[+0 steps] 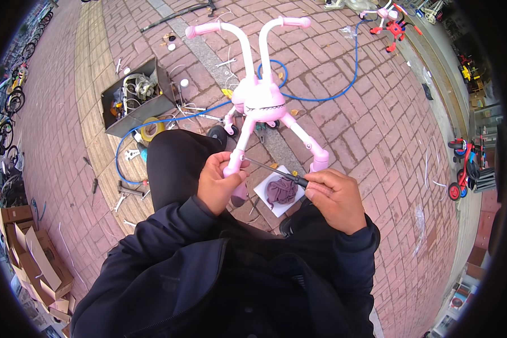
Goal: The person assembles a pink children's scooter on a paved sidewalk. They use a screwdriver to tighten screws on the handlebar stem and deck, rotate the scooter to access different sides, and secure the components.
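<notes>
A pink and white child's ride-on toy [257, 101] stands before me, its handlebars pointing away and two legs spreading toward me. My left hand [215, 183] is closed around the pink end of its left leg. In my right hand [341, 201] is a screwdriver [270, 169] with a dark handle. Its shaft points left, and the tip meets the left leg near a screw, just by my left fingers. The toy's right leg [319, 158] is untouched. Between the legs and my knees, a white square tray [263, 188] holds a purple bundle.
An open metal toolbox [169, 102] lies to the left, with a yellow tape roll [152, 129] beside it. A blue hose [332, 97] curls across the brick paving. A hammer [130, 189] and several wrenches are scattered near my left leg. Cardboard boxes [39, 259] and a red tricycle [462, 172] stand at the sides.
</notes>
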The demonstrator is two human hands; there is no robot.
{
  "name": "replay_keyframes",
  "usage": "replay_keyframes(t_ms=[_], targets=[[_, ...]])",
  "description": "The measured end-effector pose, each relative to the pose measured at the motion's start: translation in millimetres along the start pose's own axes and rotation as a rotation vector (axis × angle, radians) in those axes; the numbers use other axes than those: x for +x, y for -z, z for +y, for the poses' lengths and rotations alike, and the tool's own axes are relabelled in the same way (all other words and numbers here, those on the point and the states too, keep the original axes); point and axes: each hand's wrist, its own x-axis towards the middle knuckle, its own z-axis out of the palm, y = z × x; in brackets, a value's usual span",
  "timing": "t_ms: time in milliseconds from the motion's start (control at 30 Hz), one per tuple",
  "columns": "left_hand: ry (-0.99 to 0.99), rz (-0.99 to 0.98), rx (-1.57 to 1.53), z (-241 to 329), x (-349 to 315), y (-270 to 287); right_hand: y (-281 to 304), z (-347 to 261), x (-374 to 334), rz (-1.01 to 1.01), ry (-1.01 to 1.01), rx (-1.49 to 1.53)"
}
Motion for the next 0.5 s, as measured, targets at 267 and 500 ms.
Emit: replay_keyframes(t_ms=[267,500], targets=[[-0.001,0.013,0.018,-1,0,1,-1,-2,-1,-0.010,0.079,-0.073],[-0.003,0.024,0.035,-5,1,1,-3,-14,-3,0.031,0.448,-0.404]])
